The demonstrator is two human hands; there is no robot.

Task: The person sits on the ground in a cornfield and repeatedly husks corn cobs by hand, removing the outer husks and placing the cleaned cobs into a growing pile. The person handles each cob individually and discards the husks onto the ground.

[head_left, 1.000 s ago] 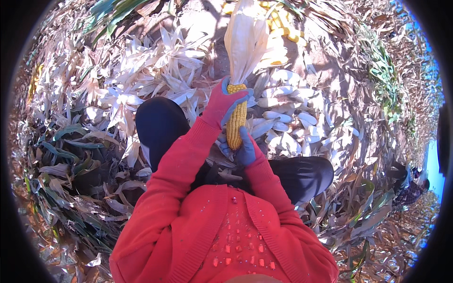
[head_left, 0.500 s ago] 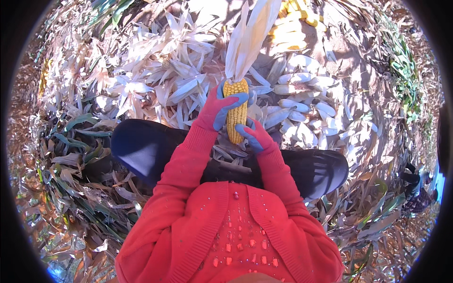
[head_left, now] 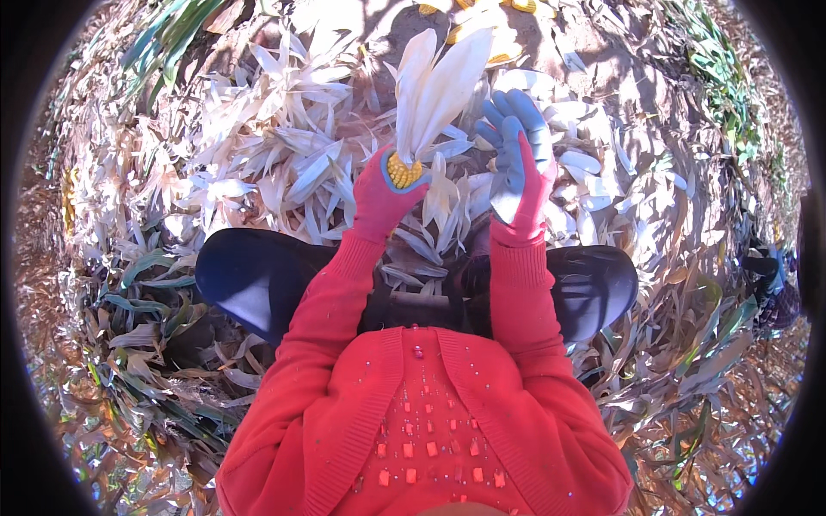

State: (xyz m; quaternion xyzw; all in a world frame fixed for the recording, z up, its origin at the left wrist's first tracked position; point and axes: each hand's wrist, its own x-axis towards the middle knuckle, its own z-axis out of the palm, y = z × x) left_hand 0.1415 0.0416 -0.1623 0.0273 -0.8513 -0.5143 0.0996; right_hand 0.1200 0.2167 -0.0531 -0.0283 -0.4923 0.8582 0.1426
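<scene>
The left hand, in a red glove with blue trim, wraps its fingers tightly round a yellow corn cob, whose pale husk leaves fan upward. The right hand, gloved blue and red, is lifted just beside it, fingers spread and empty, above the heap of dry husks

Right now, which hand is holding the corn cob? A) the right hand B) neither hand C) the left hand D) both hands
C: the left hand grips the corn cob with its pale husk leaves sticking up, while the right hand is raised open beside it, off the cob.
</scene>
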